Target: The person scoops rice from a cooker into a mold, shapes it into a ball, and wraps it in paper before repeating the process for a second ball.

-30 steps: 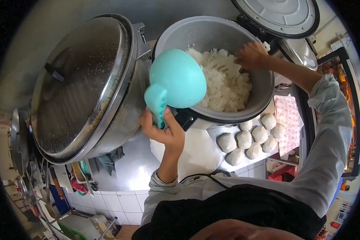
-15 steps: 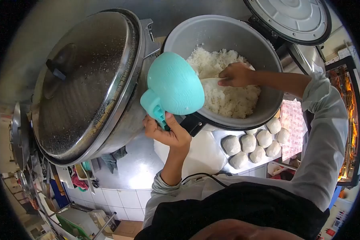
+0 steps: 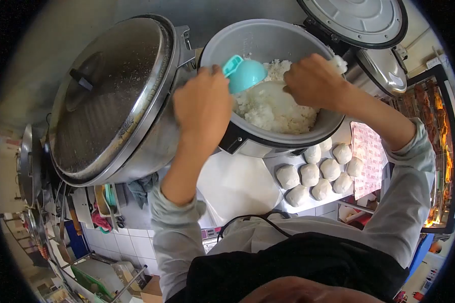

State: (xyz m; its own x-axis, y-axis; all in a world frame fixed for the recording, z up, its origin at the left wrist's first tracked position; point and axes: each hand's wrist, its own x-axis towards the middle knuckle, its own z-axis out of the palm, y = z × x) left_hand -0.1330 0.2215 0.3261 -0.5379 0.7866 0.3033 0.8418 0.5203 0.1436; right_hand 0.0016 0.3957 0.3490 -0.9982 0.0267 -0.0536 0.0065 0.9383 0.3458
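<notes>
A turquoise scoop is held by its handle in my left hand, over the left part of the open rice cooker. White rice covers the bottom of the grey pot. My right hand is closed above the right side of the rice, round the end of a pale, flat paddle. The paddle's blade lies against the rice and is hard to tell from it. The scoop's inside is turned away from view.
To the left stands a large lidded steel pot. Several wrapped white portions lie in front of the cooker, beside printed pink paper. The cooker's raised lid is at the back right, a lit glass case at the far right.
My left hand has risen and tipped the scoop over the pot's opening, where it was in front of the rim. My right hand has moved slightly up and right with the paddle.
</notes>
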